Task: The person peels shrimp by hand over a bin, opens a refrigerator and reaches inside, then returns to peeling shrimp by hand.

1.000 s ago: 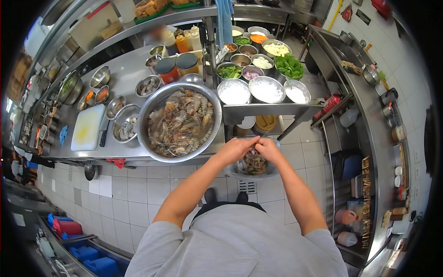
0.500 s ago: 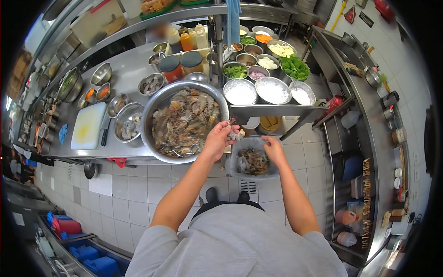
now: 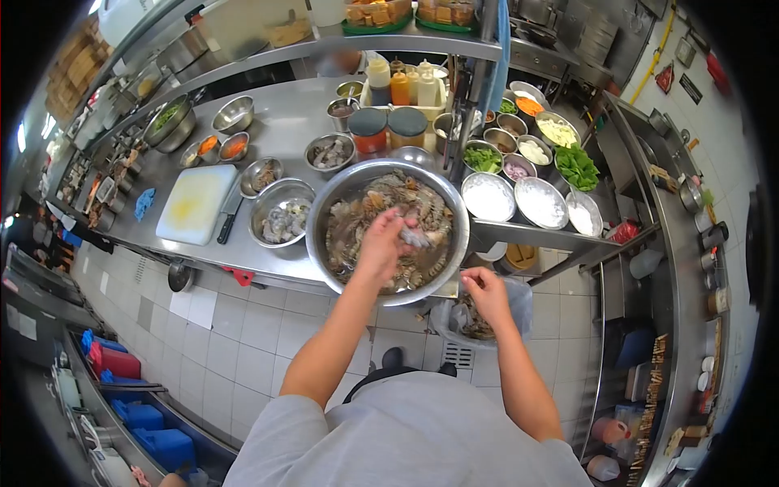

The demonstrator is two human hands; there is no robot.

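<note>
My left hand (image 3: 385, 247) is closed on a peeled shrimp (image 3: 415, 236), whose pale grey flesh shows past the fingers. It hovers over the large steel bowl (image 3: 318, 268) filled with whole, unpeeled shrimp (image 3: 393, 191) in liquid. My right hand (image 3: 487, 294) is at the bowl's lower right, fingers curled and pinched; whether anything is between them is hidden. Beneath it sits a bin lined with a clear plastic bag (image 3: 519, 310), with brown shrimp shells (image 3: 472, 323) inside, partly covered by my hand. Left of the large bowl, a smaller steel bowl (image 3: 260, 231) holds peeled shrimp (image 3: 284, 223).
A white cutting board (image 3: 195, 203) and a knife (image 3: 230, 215) lie on the steel counter at left. Bowls of white powder (image 3: 488, 197) and chopped vegetables stand at right. Sauce bottles (image 3: 400, 88) and lidded jars (image 3: 367, 130) are behind the large bowl. A shelf crosses above.
The view has swung left. My left hand has moved from above the bin to over the large bowl, still with the shrimp. My right hand has shifted to the bin's near-bowl side.
</note>
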